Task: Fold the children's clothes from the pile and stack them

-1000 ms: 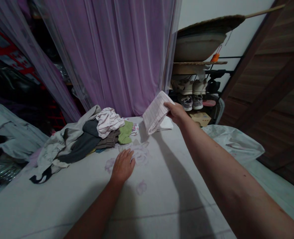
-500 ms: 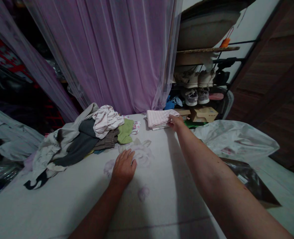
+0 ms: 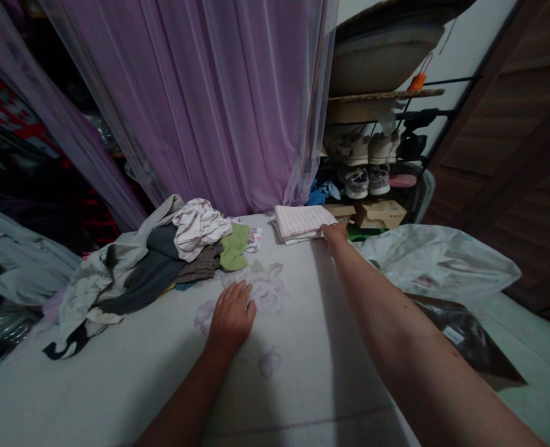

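Folded striped cloth (image 3: 300, 222) now flat, right hand (image 3: 334, 233) at edge.

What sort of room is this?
Probably a bedroom in a home: a bed with a floral sheet fills the foreground, a heap of clothes lies on it, and shoes sit on a rack beside a lilac curtain.

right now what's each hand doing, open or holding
left hand: open, flat on the bedsheet, holding nothing
right hand: touching the edge of the folded striped cloth, cannot tell if gripping
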A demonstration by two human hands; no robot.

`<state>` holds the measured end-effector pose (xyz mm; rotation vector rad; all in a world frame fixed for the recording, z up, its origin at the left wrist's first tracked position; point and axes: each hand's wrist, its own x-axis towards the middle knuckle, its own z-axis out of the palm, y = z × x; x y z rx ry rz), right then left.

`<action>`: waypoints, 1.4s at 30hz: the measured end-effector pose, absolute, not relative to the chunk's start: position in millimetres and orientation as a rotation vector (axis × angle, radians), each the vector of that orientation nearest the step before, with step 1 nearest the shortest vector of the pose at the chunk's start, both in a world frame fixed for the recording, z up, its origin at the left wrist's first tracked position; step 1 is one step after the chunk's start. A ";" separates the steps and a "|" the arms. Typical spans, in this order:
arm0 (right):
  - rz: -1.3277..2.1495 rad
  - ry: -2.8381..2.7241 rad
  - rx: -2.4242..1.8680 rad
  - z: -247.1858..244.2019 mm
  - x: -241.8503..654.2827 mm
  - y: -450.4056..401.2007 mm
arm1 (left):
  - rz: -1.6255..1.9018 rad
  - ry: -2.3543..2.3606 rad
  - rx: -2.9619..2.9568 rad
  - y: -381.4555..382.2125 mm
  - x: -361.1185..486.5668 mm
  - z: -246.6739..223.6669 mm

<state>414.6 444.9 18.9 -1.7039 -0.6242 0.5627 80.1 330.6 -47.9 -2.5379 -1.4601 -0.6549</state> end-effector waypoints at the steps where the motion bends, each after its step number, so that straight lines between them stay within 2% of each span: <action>1: 0.491 -0.636 -1.742 19.1 409.9 440.2 | -0.653 -1.462 -2.532 330.7 80.1 -47.9; 3: 0.259 -0.842 -1.827 19.8 395.6 433.7 | -0.647 -1.477 -2.524 330.9 80.3 -47.8; 6: -0.053 -1.534 -1.930 19.7 369.5 432.2 | -0.647 -1.492 -2.531 331.1 80.5 -48.0; 8: -0.041 -1.897 -2.029 19.9 355.9 435.8 | -0.657 -1.482 -2.534 331.4 80.4 -48.6; 10: 0.053 -2.037 -2.144 22.6 348.3 440.9 | -0.669 -1.466 -2.534 331.9 80.0 -49.3; 14: 0.097 -2.025 -2.218 34.4 343.0 441.0 | -0.690 -1.474 -2.531 333.2 79.9 -49.4; 19: -0.157 -1.949 -2.019 21.4 324.4 387.1 | -0.656 -1.523 -2.563 333.5 81.1 -45.4; 24: 0.092 -1.998 -1.908 -11.0 297.2 293.0 | -0.591 -1.589 -2.579 329.8 82.4 -39.1; 30: 0.337 -1.905 -1.838 -12.3 274.2 209.2 | -0.229 -1.788 -2.605 308.5 84.1 -25.6; 42: 0.447 -1.799 -1.745 -11.6 242.7 144.7 | -0.107 -1.718 -2.636 225.0 12.0 -23.1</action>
